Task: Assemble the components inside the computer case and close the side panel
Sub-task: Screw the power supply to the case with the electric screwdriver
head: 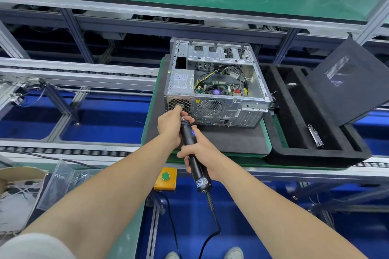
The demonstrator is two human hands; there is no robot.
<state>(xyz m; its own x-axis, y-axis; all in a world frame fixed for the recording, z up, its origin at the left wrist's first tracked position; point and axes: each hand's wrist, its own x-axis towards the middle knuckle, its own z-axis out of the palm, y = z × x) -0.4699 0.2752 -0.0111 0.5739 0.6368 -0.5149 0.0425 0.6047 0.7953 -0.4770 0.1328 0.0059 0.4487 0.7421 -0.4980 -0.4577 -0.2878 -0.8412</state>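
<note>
Head view, nearest first: two shoes at the lower edge, two bare forearms reaching forward. Left of the arms, one clear bin of screws [77,176]; between the arms, one green button [165,176] on a yellow box.

Then the right hand [204,153], fingers wrapped fully round the body of one electric screwdriver [187,137], cord trailing down. Ahead of it the left hand [170,126], fingertips pinched together at the bit end, right against the rear of the computer case [229,109] at the grille. Whether a screw sits between those fingertips: cannot tell, too small.

Probably driving a rear screw that fixes the one power supply [182,82]. To do it well:
- keep the driver square to the rear plate
- steady the tip with the left fingers only until the thread bites, then clear them
- press lightly along the axis, stop once seated, avoid skidding into the grille

One case, lying on a dark mat [231,141], open face up, one fan and loose cables showing. Farther right, one black foam tray [305,154], with one side panel [345,90] leaning in it, not yet fitted
</note>
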